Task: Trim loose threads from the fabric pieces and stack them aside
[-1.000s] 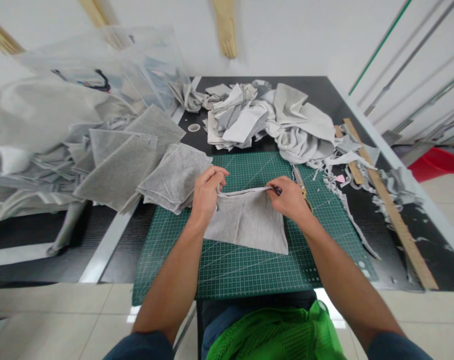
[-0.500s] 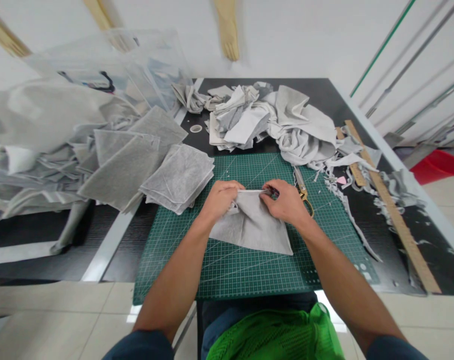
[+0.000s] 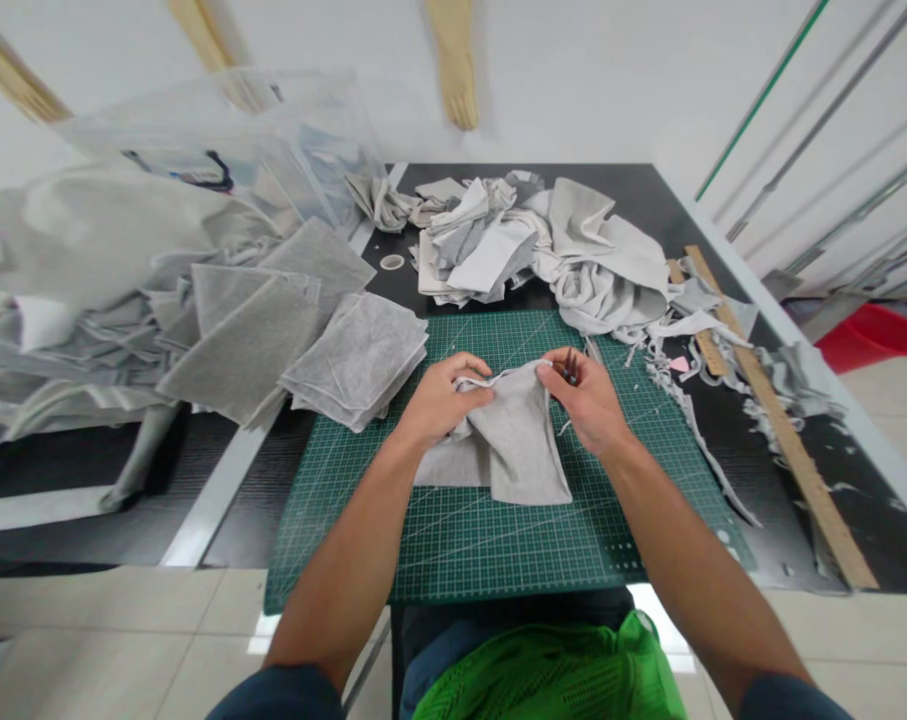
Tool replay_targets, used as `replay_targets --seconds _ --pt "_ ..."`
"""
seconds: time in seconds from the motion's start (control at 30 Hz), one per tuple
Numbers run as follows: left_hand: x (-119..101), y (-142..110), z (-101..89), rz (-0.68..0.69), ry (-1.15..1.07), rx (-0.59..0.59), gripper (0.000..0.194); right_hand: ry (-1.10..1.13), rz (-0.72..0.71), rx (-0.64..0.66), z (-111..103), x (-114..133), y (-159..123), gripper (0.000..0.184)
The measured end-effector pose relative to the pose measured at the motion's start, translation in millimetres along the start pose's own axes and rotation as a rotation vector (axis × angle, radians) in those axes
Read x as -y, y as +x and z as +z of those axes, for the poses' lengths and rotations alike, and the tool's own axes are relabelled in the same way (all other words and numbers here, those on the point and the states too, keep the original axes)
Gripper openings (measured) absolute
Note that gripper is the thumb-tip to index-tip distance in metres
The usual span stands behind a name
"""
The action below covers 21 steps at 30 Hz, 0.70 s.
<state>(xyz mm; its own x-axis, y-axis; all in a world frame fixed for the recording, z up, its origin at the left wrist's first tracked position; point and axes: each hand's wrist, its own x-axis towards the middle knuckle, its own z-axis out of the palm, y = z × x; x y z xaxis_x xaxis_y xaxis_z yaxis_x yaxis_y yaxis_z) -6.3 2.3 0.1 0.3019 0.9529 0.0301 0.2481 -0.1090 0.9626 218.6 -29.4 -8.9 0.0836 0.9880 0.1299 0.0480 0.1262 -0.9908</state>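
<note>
Here, your left hand [image 3: 442, 402] and right hand [image 3: 589, 400] pinch a grey fabric panel [image 3: 526, 445] between the cutting mat [image 3: 490, 550]'s side edges; slipping, the right's dark snips [image 3: 571, 367] could nick it.

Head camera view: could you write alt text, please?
A person's left hand and right hand hold gray cloth by its upper edge over a green cutting mat. Stacked cloth pieces lie left, crumpled fabric behind, a wooden ruler right.
</note>
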Motion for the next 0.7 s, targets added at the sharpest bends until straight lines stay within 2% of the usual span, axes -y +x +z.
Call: replay_targets --seconds 0.13,0.2,0.23,0.33,0.43,0.7 --pt "-2.9 -2.3 3.9 0.253 0.349 0.019 0.054 -0.081 -0.006 0.043 9.0 2.8 -3.4 0.028" --pt "-7.1 -5.5 6.8 0.366 0.389 0.005 0.06 -0.087 -0.015 0.083 13.8 6.1 -5.8 0.026" --pt "-9.5 -7.3 8.4 0.382 0.375 0.014 0.059 -0.077 -0.018 0.103 15.8 7.8 -7.1 0.026" --pt "-15.5 -11.3 12.9 0.282 0.267 0.061 0.038 -0.051 -0.02 0.13 19.5 11.9 -10.5 0.027" --pt "-17.2 -12.0 16.0 0.186 0.185 0.06 0.022 -0.085 -0.047 0.103 19.5 12.9 -12.5 0.028" --pt "-13.1 -10.4 19.0 0.096 -0.18 0.026 0.022 0.043 0.026 0.072 15.9 5.4 -11.8 0.036"
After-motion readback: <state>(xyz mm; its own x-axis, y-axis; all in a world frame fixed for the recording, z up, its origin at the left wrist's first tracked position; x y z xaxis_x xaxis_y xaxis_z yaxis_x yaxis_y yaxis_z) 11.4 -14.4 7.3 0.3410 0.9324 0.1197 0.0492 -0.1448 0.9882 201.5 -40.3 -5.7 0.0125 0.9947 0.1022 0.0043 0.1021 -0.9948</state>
